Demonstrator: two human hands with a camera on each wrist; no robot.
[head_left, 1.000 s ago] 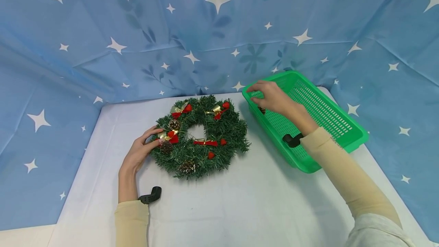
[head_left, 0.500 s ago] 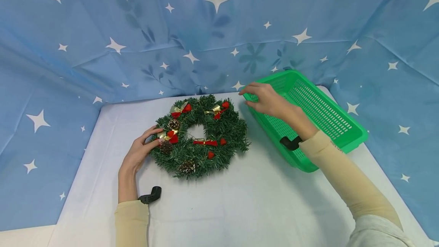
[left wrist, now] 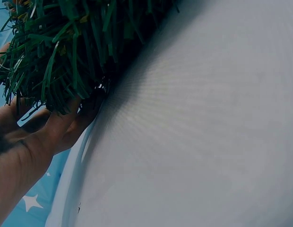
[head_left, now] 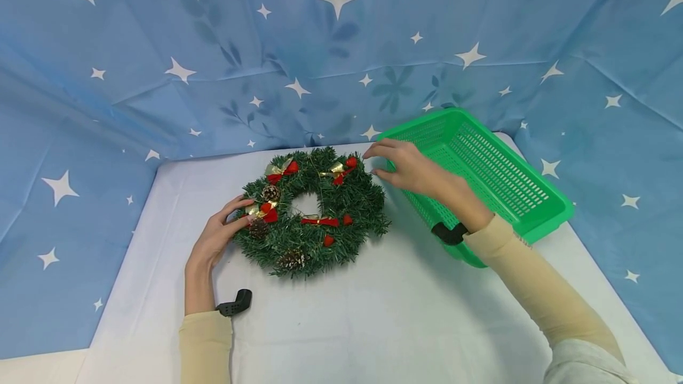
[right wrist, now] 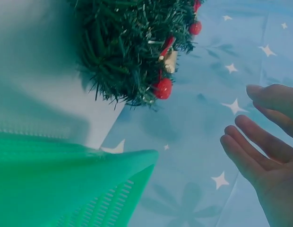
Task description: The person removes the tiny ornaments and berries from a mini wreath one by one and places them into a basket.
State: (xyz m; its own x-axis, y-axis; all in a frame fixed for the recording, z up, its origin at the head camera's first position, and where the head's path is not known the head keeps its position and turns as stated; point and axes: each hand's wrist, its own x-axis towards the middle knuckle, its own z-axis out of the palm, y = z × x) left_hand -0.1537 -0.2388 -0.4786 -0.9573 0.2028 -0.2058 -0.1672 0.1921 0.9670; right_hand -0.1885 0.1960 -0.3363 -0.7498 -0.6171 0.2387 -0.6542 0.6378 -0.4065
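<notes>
A green artificial wreath (head_left: pixel 349 250) lies flat on the table, dressed with red-and-gold bows (head_left: pixel 320 221), red berries (head_left: pixel 328 241) and several pine cones (head_left: pixel 292 260). My left hand (head_left: pixel 214 236) grips its left edge, the fingertips beside a gold-and-red bow (head_left: pixel 267 212). From the left wrist view, part of that hand reaches in under the green tinsel and is hidden there. My right hand (head_left: pixel 404 166) hovers between the wreath's upper right edge and the basket, fingers loosely bent and holding nothing. The right wrist view shows those fingers (right wrist: pixel 241 153) spread apart from the wreath.
A green plastic basket (head_left: pixel 501 179) with slotted walls stands at the right, its near-left side partly covered by my right arm. The white-covered table (head_left: pixel 341 325) meets a blue star-patterned cloth (head_left: pixel 320 34) at the back and sides.
My right hand has moved left from over the basket toward the wreath and slightly down. The small brown thing seen below it in the basket is out of sight. My left hand stays in place.
</notes>
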